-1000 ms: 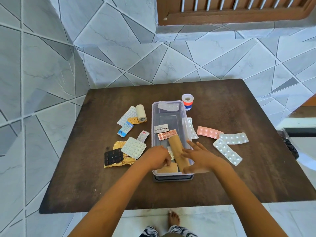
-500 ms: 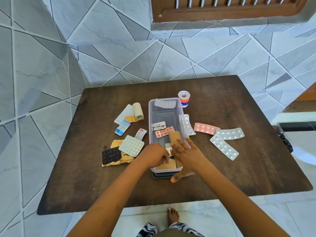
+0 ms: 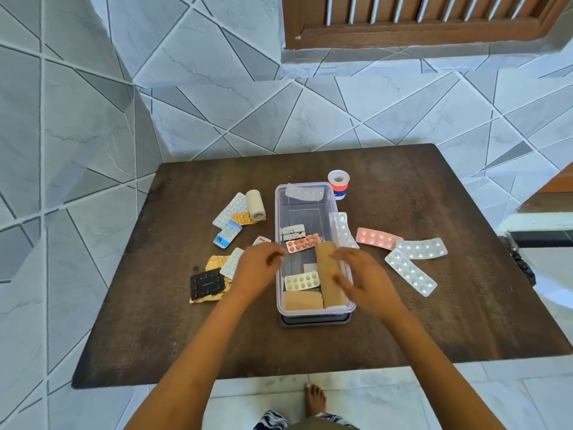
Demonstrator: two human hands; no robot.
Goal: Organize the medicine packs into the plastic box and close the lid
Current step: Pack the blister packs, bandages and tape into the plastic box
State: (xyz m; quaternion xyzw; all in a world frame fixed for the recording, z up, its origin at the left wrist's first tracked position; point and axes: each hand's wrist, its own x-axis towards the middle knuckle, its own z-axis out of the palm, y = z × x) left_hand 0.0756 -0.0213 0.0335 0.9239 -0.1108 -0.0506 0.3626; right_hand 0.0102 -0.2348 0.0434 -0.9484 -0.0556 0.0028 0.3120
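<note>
A clear plastic box (image 3: 305, 185) stands mid-table on its dark lid (image 3: 314, 321). Inside it lie a long tan pack (image 3: 328, 283), a yellow-pill blister (image 3: 301, 281), a second tan pack (image 3: 302, 301), an orange-pill blister (image 3: 302, 243) and a silver blister (image 3: 305, 193). My left hand (image 3: 259, 268) hovers over the box's left rim, fingers loosely curled and holding nothing. My right hand (image 3: 361, 274) is over the right rim with its fingers spread, fingertips against the long tan pack.
Left of the box lie a white blister (image 3: 229, 209), a bandage roll (image 3: 255, 204), a blue sachet (image 3: 227, 238) and a black pack (image 3: 207, 284) on gold foil. To the right are a pink blister (image 3: 379, 238) and two silver blisters (image 3: 421, 248). A tape roll (image 3: 338, 183) stands behind.
The long tan pack has gone from my right hand down into the box. My left hand has lifted off towards the left rim, uncovering the yellow-pill blister.
</note>
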